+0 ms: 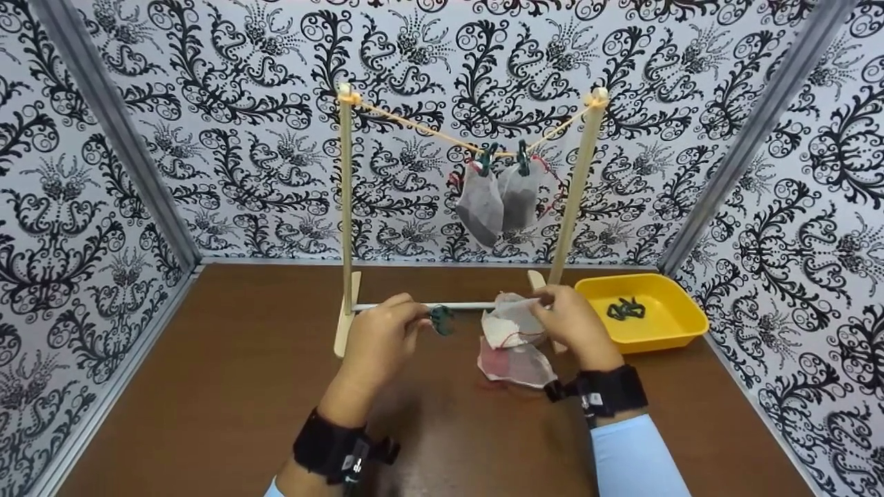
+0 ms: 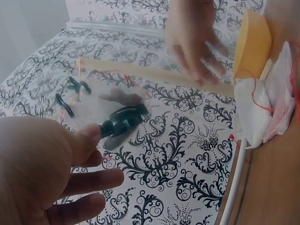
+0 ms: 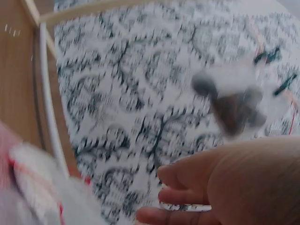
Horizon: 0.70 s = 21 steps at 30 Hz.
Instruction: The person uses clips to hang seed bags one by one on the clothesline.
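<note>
My left hand (image 1: 387,338) pinches a dark green clip (image 2: 124,121) between thumb and forefinger, its other fingers extended. My right hand (image 1: 573,324) is by the loose mesh pouches, appearing to overlap them in the head view. Both wrist views show its fingers loosely bent around nothing, apart from the pouches. A white mesh pouch with red cord (image 1: 507,324) lies over a pinkish pouch (image 1: 518,366). Two mesh pouches with dark contents, a left one (image 1: 481,203) and a right one (image 1: 519,200), hang from an orange string (image 1: 421,128) by dark green clips (image 1: 485,160).
The string joins two wooden posts (image 1: 347,207), braced low by a white rod (image 1: 456,305). To the right, a yellow tray (image 1: 663,331) holds several dark green clips (image 1: 626,308). Patterned walls (image 1: 242,172) enclose the brown table (image 1: 228,386) at the back and sides.
</note>
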Each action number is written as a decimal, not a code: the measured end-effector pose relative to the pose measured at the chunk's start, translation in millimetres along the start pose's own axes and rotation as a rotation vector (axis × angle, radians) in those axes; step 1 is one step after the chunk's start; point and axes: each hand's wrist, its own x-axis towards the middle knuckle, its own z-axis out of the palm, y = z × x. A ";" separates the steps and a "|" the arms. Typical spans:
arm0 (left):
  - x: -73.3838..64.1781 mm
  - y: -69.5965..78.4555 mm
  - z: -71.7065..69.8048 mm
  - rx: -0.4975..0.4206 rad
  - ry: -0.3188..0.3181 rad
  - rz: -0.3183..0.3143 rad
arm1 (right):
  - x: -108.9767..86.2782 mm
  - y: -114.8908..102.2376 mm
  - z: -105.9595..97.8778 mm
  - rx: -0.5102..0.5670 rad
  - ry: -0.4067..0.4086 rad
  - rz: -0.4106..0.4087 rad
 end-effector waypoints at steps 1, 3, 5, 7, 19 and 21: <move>0.1 -0.7 0.0 0.013 0.005 -0.001 | 2.4 6.4 1.1 -0.020 0.009 0.009; 0.1 -2.6 0.0 0.037 0.016 -0.002 | 6.2 17.6 4.0 -0.043 0.017 0.033; -0.2 -4.7 0.1 0.054 0.028 -0.005 | 8.9 26.4 8.0 -0.051 0.026 0.062; -0.5 -6.7 -0.2 0.055 0.036 -0.010 | 11.3 32.8 11.5 -0.045 0.034 0.092; -0.9 -12.1 -1.2 0.064 0.033 -0.030 | 22.2 43.7 27.3 0.049 -0.033 0.202; -1.3 -12.9 -1.5 0.070 0.017 -0.046 | 23.0 43.2 29.5 0.086 -0.019 0.178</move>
